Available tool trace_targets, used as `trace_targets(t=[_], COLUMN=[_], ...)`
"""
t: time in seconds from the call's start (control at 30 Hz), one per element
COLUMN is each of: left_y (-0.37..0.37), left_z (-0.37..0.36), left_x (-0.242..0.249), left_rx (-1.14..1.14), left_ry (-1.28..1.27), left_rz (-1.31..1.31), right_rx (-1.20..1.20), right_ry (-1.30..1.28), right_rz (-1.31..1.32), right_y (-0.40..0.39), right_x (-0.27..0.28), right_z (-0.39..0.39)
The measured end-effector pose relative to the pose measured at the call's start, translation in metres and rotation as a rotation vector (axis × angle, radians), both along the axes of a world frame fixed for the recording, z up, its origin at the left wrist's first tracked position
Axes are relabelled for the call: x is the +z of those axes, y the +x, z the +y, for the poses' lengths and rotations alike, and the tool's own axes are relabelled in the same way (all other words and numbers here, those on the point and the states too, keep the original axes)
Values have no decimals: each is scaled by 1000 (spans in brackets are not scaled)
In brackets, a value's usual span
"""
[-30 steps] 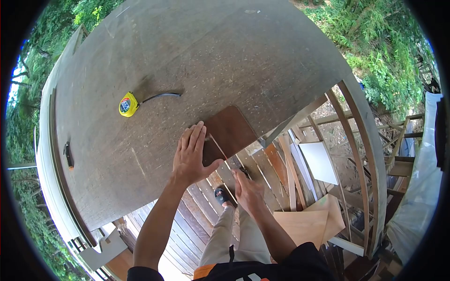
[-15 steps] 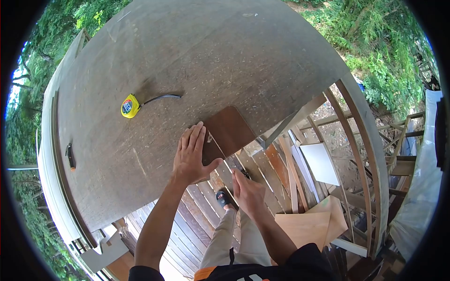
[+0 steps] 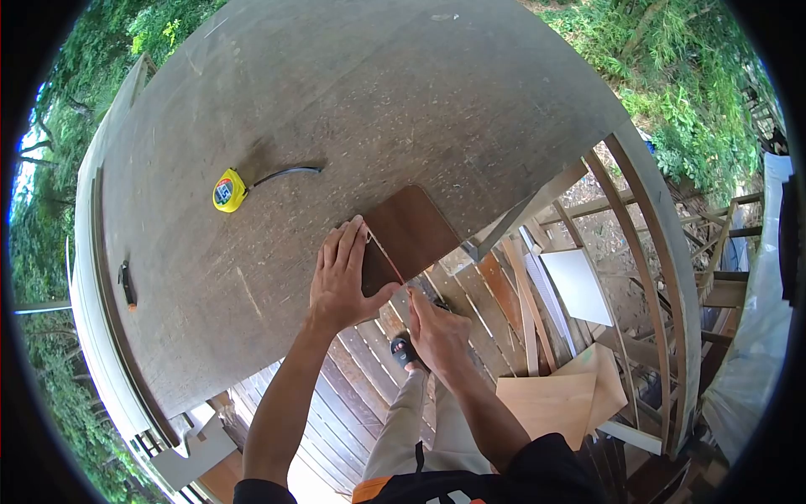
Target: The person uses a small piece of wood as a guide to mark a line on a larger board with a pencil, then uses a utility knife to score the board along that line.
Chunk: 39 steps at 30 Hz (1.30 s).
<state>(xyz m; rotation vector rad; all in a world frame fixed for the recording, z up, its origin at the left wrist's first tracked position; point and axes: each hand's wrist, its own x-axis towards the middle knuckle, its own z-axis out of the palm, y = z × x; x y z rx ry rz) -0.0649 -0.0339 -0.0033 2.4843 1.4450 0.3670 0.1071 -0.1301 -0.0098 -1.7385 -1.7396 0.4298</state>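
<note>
A dark brown board (image 3: 413, 228) with rounded corners lies at the near edge of the large worn table (image 3: 336, 101). A thin light line crosses it, and its near end reaches past the table edge. My left hand (image 3: 342, 273) presses flat on the board's left part, fingers together and thumb out toward the line. My right hand (image 3: 438, 329) is closed at the near end of that line, just beyond the edge; what it grips is too small to make out.
On the table are a yellow tape measure (image 3: 229, 191), a dark curved strip (image 3: 288, 172) and a small dark tool (image 3: 127, 286). Wood offcuts (image 3: 547, 401) and a white panel (image 3: 578, 286) lie right, near an open wooden frame (image 3: 642, 202). Slatted floor (image 3: 336, 412) lies below.
My right hand has moved slightly up and left, closer to the board's near edge. My left hand stays on the board. The view has shifted slightly.
</note>
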Motion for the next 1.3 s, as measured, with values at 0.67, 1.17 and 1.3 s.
trace_targets(t=[0.67,1.17,1.3], left_y=[0,1,1], left_z=[0,-1,-1], left_x=[0,3,2], left_rx=[-14,14,11], left_ry=[25,0,-11], left_rz=[-5,7,-3], right_rx=[4,58,-29], right_ry=[-68,-141,-16], right_rz=[-28,-17,161], right_y=[0,25,28], right_x=[2,-20,-21], right_z=[3,-66,-85])
